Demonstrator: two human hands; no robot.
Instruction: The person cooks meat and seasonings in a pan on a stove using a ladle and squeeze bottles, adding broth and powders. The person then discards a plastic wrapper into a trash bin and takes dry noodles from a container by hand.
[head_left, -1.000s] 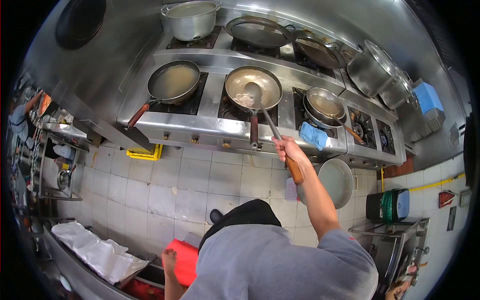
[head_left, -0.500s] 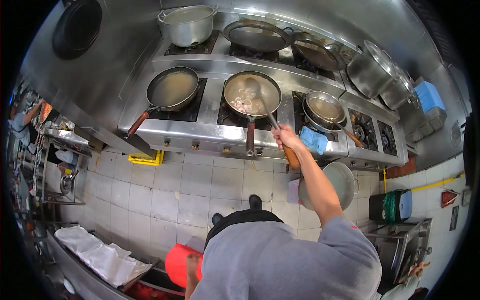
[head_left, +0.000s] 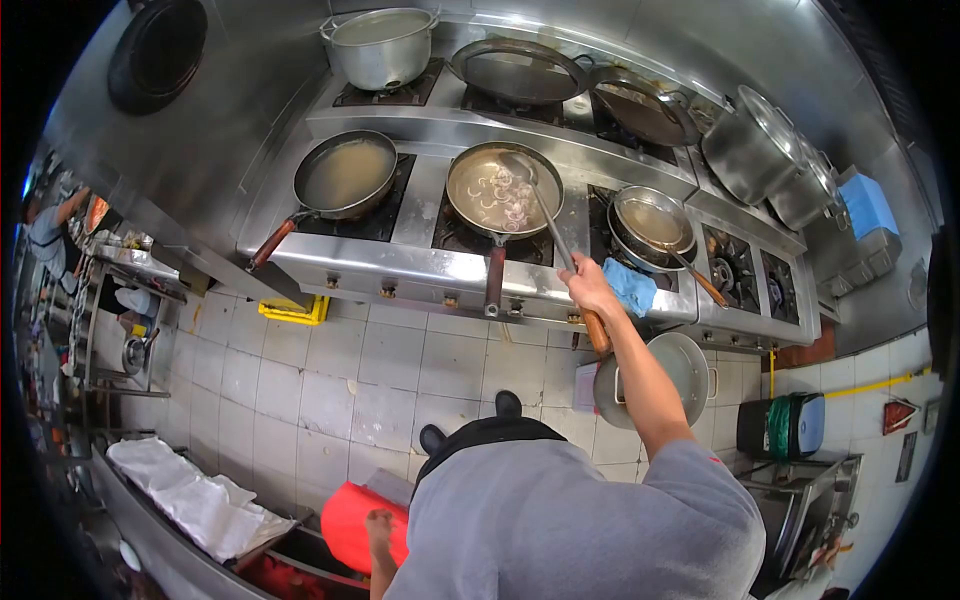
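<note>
My right hand (head_left: 588, 284) is closed round the shaft of a long ladle (head_left: 550, 222), just above its wooden grip. The ladle's bowl dips into the back right of the middle pan (head_left: 498, 232), where pale pieces (head_left: 500, 196) float in cloudy liquid. That pan's wooden handle points toward me. To its left, another pan (head_left: 345, 176) holds cloudy liquid. On the right, a strainer (head_left: 650, 218) rests over a bowl, near a blue cloth (head_left: 628, 287). My left hand (head_left: 379, 522) hangs low beside a red container (head_left: 350, 518); its fingers are too unclear to read.
Large pots (head_left: 381, 62) and wide pans (head_left: 520, 75) stand on the raised back burners. A big metal pot (head_left: 690, 370) is on the floor at right, near a black bin (head_left: 768, 428). A yellow crate (head_left: 293, 308) sits under the stove. Another person (head_left: 48, 228) is at far left.
The ladle's bowl has moved to the back right of the middle pan, and the pale pieces have spread out. My right hand has shifted slightly right. My left hand is lower than a second ago.
</note>
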